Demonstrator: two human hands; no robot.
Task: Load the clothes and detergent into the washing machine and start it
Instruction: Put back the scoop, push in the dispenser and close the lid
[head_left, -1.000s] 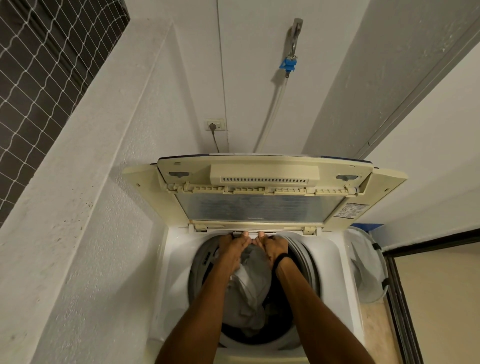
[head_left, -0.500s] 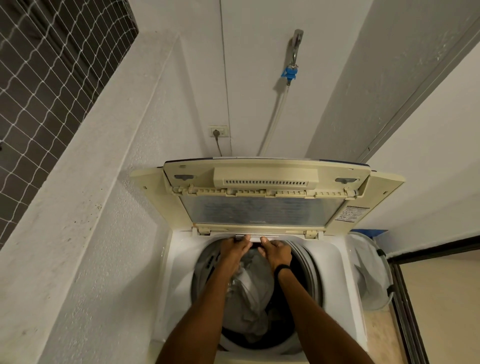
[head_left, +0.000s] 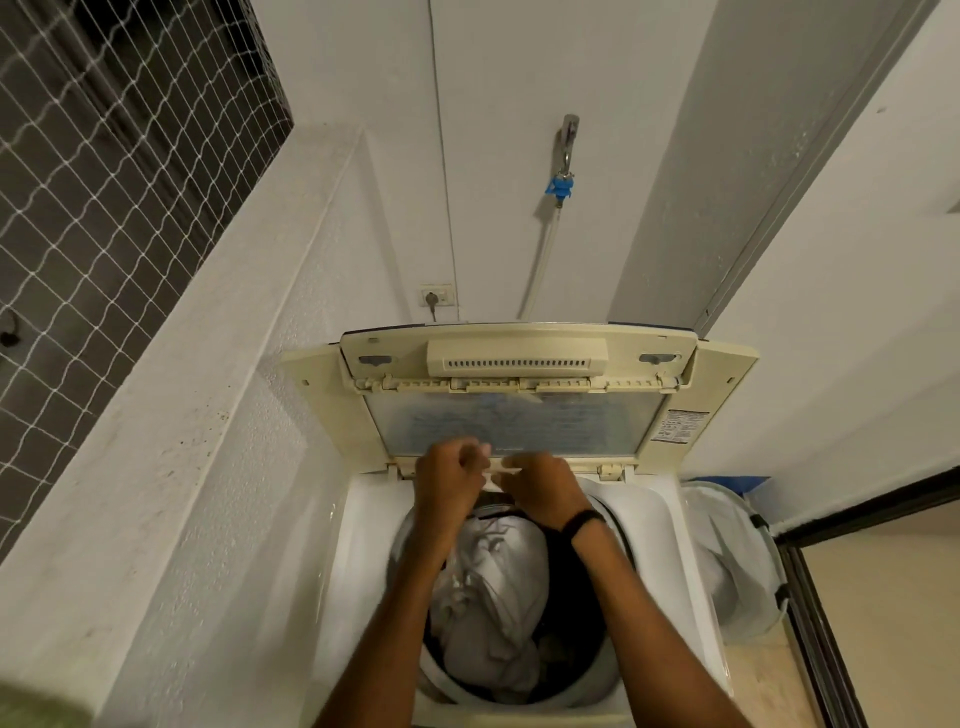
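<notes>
Both forearms reach forward over the open top-loading washing machine (head_left: 353, 561): the left hand (head_left: 451, 480), fingers curled, and the right hand (head_left: 543, 486), a black band at its wrist, meet at a pale flat strip (head_left: 506, 464) along the lower edge of the raised lid (head_left: 517, 395), which both appear to pinch, though motion blur hides the exact grip. The lid is yellowed cream plastic with a translucent, ribbed rectangular window. Below the hands, crumpled grey clothes (head_left: 493, 608) fill the dark round drum, and a white mesh laundry basket (head_left: 737, 561) stands just beside the machine's right flank.
</notes>
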